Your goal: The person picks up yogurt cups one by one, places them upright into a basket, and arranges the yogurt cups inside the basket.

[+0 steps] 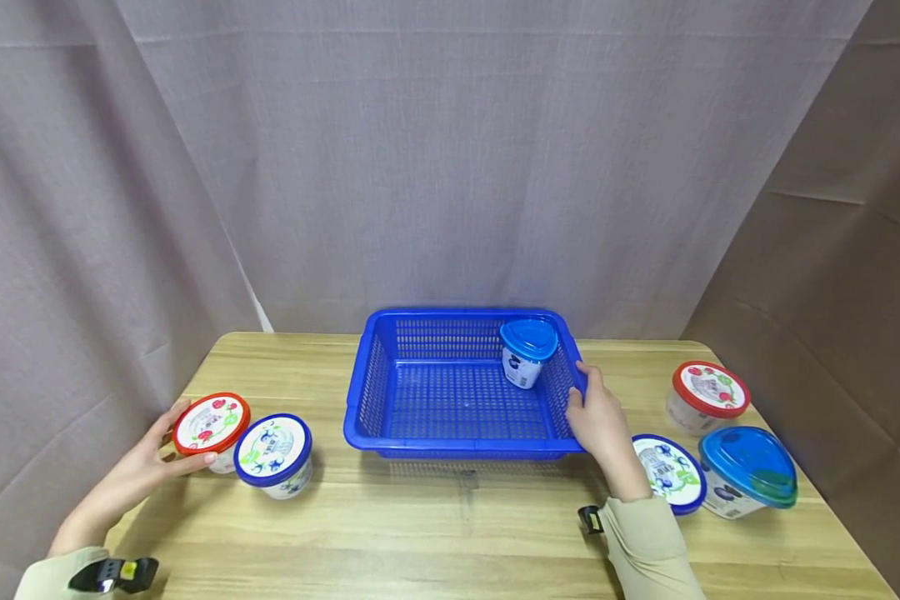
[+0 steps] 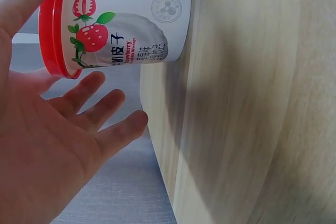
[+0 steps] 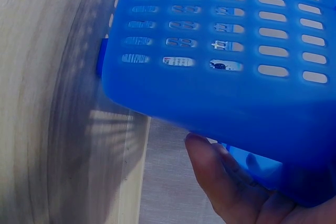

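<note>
My left hand (image 1: 138,467) is at the table's left side, thumb and forefinger spread round the red lid of a strawberry milk tub (image 1: 210,425). In the left wrist view this tub (image 2: 126,24) is white with strawberry prints, and the other fingers stand away from it. A tub with a dark blue lid (image 1: 273,450) stands just right of it. My right hand (image 1: 600,417) grips the right rim of a blue plastic basket (image 1: 457,446). Inside the basket, at its back right, stands a blueberry tub with a bright blue lid (image 1: 528,340).
Right of my right forearm stand a red-lidded tub (image 1: 708,392), a large blue-lidded tub (image 1: 750,471) and a dark-blue-lidded tub (image 1: 671,473) that the forearm partly hides. Grey curtain (image 1: 450,167) hangs behind the wooden table (image 1: 420,533).
</note>
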`<state>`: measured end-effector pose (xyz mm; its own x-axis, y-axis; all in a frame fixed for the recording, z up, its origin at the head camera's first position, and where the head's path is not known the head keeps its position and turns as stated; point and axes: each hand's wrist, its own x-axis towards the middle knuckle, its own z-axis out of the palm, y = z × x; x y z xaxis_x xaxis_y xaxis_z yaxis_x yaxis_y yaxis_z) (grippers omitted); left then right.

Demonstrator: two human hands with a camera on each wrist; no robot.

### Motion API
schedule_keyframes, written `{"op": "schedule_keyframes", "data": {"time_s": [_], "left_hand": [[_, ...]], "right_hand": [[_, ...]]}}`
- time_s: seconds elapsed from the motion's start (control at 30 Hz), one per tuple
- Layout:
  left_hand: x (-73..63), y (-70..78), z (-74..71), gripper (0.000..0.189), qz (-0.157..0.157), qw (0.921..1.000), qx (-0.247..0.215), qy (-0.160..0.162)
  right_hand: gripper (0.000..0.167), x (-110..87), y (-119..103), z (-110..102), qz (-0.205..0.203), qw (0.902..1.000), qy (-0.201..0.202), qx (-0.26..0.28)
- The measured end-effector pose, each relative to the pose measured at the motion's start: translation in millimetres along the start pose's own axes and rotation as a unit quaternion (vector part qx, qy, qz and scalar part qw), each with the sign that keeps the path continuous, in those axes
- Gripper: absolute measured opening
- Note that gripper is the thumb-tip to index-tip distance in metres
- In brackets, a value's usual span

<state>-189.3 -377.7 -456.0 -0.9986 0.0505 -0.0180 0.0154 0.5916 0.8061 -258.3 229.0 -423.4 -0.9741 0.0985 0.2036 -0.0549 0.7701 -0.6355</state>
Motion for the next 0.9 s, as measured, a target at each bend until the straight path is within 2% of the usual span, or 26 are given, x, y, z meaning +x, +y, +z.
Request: {"op": "schedule_keyframes", "data": {"time_s": [0.23, 0.67, 0.9], "left_hand": [[2.9, -0.4, 0.8, 0.111, -0.025, 0.9996, -0.002, -0.010], [7.8, -1.8, 7.9, 0.106, -0.021, 0.9995, -0.019, 0.011], [10.8, -2.7, 9.6, 0.107, -0.008, 0.9996, -0.007, 0.024]], "right_hand": [[0.049, 0.0, -1, 0, 0.000, 1.0000, -0.002, 0.002], [0.050, 1.3, 1, 0, 0.002, 1.0000, -0.006, 0.000], [0.050, 2.2, 2, 0, -0.004, 1.0000, -0.001, 0.001]]}}
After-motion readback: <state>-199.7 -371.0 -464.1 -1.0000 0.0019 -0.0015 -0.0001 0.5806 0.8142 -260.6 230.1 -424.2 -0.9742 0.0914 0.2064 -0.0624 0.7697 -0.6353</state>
